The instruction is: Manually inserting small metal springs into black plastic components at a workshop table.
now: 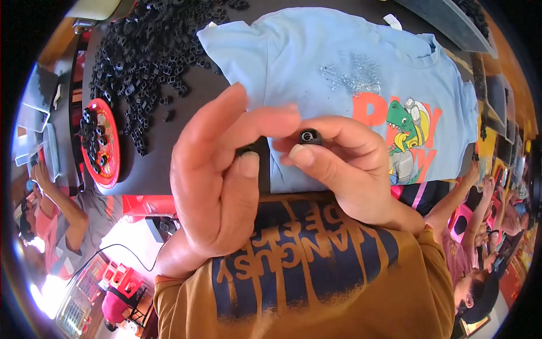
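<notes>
My right hand (361,155) pinches a small black plastic part (309,137) between thumb and fingertips. Its round opening faces up, with a shiny metal ring or coil inside. Beside it, my left hand (217,169) is curled, the index finger stretching across toward the right fingertips. A dark bit shows behind the left thumb tip, mostly hidden, so what it is cannot be made out. Under and beyond both hands a light blue T-shirt (299,62) with a dinosaur print lies spread on the table. On it sits a scattered heap of tiny silvery metal pieces (358,73).
A large pile of small black plastic parts (147,51) covers the table's far left. Nearer, a red plate (113,164) holds several black parts. A clear plastic bin (451,25) stands at the far right. Other people sit at both sides, one arm (451,200) reaching in at right.
</notes>
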The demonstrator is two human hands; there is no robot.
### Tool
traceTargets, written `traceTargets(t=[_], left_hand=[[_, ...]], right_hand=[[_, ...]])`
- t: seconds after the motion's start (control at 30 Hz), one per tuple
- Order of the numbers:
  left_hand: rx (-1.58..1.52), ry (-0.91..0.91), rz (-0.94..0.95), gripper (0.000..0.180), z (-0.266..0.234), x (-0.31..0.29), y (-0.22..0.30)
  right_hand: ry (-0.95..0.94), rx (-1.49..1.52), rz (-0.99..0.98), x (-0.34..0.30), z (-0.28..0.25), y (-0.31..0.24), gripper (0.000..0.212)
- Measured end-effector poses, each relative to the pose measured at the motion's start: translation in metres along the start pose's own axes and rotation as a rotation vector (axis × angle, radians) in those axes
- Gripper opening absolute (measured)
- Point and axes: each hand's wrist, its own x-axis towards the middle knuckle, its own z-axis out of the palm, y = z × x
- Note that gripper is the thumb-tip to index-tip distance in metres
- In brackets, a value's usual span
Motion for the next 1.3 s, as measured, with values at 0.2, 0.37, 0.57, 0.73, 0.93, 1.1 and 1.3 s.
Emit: traceTargets(t=[0.2, 0.37, 0.57, 0.73, 0.93, 1.1, 1.3], left_hand=[[0.416, -0.169, 0.155, 0.054, -0.001, 0.004, -0.008], [0.337, -0.105, 0.033, 0.059, 0.003, -0.003, -0.014], [0.318, 0.012, 0.007, 0.044, -0.007, 0.001, 0.004], [0.593, 0.018, 0.197, 0.041, -0.012, 0.005, -0.006], [0.87, -0.002, 0.543, 0.043, -0.018, 0.008, -0.011], [0.723, 0.009, 0.441, 0.035, -0.016, 0.005, -0.011], [-0.177, 0.039, -0.211, 0.021, -0.015, -0.002, 0.004]], right_hand=[[-0.084, 0.23, 0.056, 0.007, 0.008, 0.002, 0.018], [-0.06, 0.248, 0.073, 0.012, 0.007, 0.01, 0.016], [-0.05, 0.24, 0.101, 0.011, 0.007, 0.006, 0.016], [-0.084, 0.249, 0.065, 0.013, 0.006, 0.006, 0.018], [-0.12, 0.173, 0.067, 0.013, 0.005, 0.007, 0.02], [-0.142, 0.009, 0.103, 0.01, 0.003, 0.002, 0.023], [-0.222, -0.236, -0.071, 0.009, -0.004, 0.002, 0.03]])
